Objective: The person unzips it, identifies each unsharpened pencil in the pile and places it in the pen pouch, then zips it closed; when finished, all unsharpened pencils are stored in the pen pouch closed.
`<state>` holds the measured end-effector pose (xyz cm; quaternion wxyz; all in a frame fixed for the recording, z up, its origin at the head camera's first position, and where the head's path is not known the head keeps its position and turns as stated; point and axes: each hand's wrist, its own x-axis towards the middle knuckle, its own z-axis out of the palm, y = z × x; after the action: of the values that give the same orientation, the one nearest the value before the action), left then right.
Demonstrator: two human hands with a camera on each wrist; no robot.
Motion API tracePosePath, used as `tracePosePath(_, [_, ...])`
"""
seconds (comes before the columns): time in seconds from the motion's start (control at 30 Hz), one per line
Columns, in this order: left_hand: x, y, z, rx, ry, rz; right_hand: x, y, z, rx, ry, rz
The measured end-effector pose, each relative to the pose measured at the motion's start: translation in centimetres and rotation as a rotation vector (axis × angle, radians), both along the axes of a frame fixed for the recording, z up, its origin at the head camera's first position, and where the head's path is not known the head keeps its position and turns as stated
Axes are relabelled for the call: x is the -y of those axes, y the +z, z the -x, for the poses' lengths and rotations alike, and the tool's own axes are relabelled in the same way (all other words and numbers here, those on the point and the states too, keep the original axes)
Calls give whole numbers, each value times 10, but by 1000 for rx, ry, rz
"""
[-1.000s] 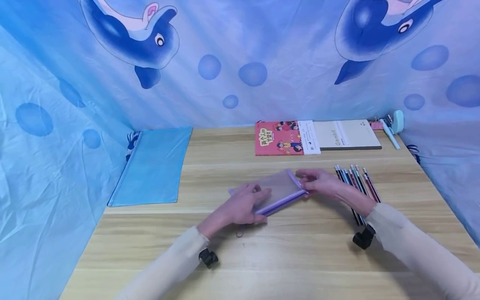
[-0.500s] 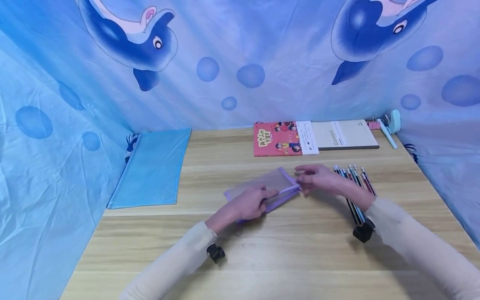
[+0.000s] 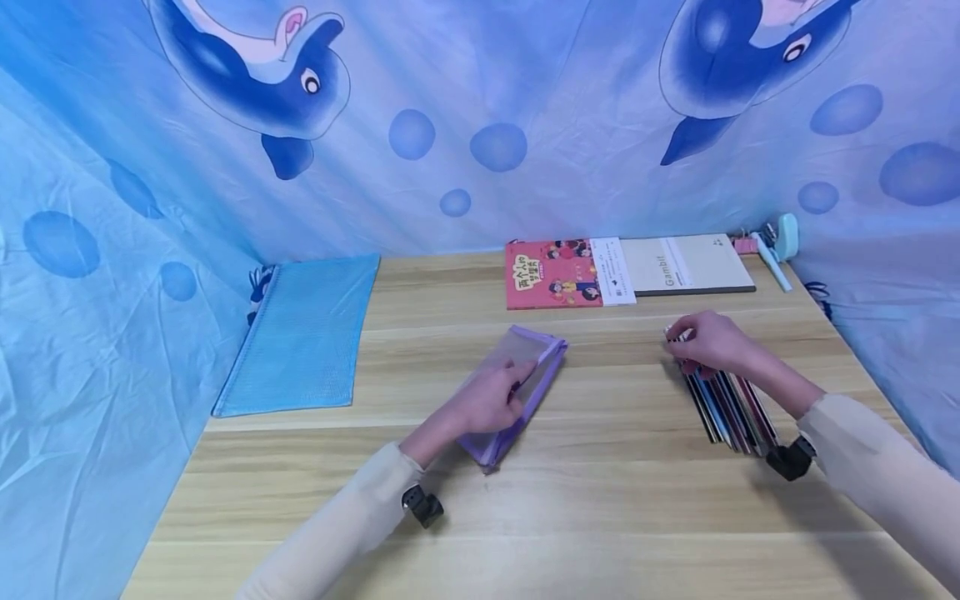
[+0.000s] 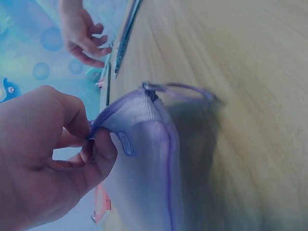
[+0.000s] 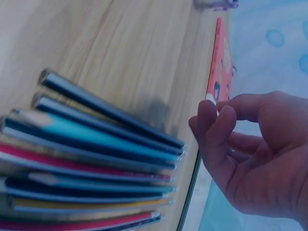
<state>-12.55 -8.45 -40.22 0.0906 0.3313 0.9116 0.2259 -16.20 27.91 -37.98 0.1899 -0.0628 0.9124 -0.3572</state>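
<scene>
My left hand (image 3: 489, 402) pinches the open-side edge of a purple-trimmed mesh zipper pouch (image 3: 534, 393) at the middle of the table. In the left wrist view, thumb and fingers grip the pouch (image 4: 144, 168) at its rim, and a zipper pull (image 4: 183, 89) with a loop sticks out at its corner. My right hand (image 3: 708, 343) is over the far ends of a bunch of pencils (image 3: 731, 417). The right wrist view has that hand (image 5: 260, 154) loosely curled with nothing held, just past the eraser ends of the pencils (image 5: 106, 149), which lie side by side in several colours.
A blue mesh pouch (image 3: 300, 333) lies flat at the left. Along the back are a red book (image 3: 555, 275) and a cream notebook (image 3: 697, 262). A pale teal pen (image 3: 771, 260) and small stationery sit at the back right corner. A dolphin-printed curtain (image 3: 450, 100) encloses the table.
My right hand has let go of the purple pouch's right end and moved right to the pencils. My left hand has turned the pouch so it points more away from me.
</scene>
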Motion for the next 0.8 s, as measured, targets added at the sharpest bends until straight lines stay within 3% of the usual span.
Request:
tracePosePath(0.37, [0, -3, 0, 47, 25, -142, -7, -11, -6, 28, -48, -89])
tracePosePath(0.53, [-1, -4, -1, 43, 39, -138, -5, -14, -6, 27, -49, -117])
tracePosePath(0.8, [-1, -4, -1, 32, 38, -147, 0, -16, -5, -53, -21, -225])
